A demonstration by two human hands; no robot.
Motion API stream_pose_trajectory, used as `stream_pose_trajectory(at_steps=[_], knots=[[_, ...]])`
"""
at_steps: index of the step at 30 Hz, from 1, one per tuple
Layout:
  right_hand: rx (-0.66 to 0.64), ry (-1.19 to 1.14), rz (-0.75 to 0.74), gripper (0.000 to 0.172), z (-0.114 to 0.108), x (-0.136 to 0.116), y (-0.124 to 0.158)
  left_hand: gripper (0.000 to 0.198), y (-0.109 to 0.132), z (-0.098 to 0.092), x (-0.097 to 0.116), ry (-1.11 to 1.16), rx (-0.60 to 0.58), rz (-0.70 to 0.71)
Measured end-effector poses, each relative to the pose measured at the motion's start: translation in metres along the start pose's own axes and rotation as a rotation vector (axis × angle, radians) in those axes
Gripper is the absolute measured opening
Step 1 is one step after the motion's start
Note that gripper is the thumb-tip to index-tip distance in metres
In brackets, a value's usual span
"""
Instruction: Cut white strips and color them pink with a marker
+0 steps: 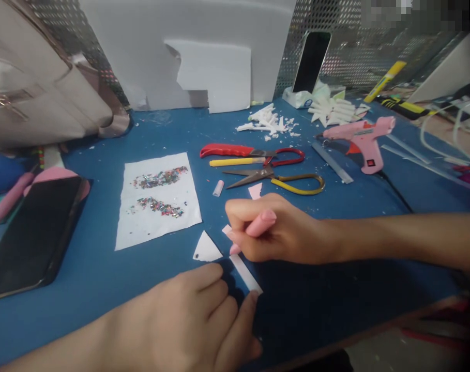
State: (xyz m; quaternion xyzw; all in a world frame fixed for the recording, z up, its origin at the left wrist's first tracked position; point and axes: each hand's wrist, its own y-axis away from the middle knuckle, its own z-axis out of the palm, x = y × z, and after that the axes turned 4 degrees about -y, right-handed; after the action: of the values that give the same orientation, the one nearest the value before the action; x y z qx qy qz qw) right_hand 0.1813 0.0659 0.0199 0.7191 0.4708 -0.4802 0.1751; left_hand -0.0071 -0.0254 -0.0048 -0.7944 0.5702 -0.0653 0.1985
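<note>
My right hand [273, 227] is closed round a pink marker [261, 223], its lower end at the far end of a narrow white paper strip [245, 274]. On the near end of that strip presses the index fingertip of my left hand [192, 315]; the other fingers are curled. A white, roughly triangular paper piece [207, 247] with a dark dot at one corner lies just beyond my left knuckles. Small pink paper pieces [255, 190] lie by my right hand, partly hidden by it. Farther left is a short pale pink cap [218, 188].
Red-handled scissors [227, 150], yellow-handled scissors [297, 186] and a yellow pen [237, 161] lie beyond my hands. A pink glue gun [364, 137] with its cable stands right. White paper [161, 188] carries colourful bits. A phone [33, 237], bag [36, 88] and propped phone [311, 62] surround them.
</note>
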Motion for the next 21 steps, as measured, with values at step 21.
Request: stream_pose_trajectory(at_steps=[21], knots=[[0.115, 0.010, -0.247, 0.024, -0.022, 0.005, 0.022, 0.034, 0.002, 0.005, 0.006, -0.005, -0.037, -0.075]])
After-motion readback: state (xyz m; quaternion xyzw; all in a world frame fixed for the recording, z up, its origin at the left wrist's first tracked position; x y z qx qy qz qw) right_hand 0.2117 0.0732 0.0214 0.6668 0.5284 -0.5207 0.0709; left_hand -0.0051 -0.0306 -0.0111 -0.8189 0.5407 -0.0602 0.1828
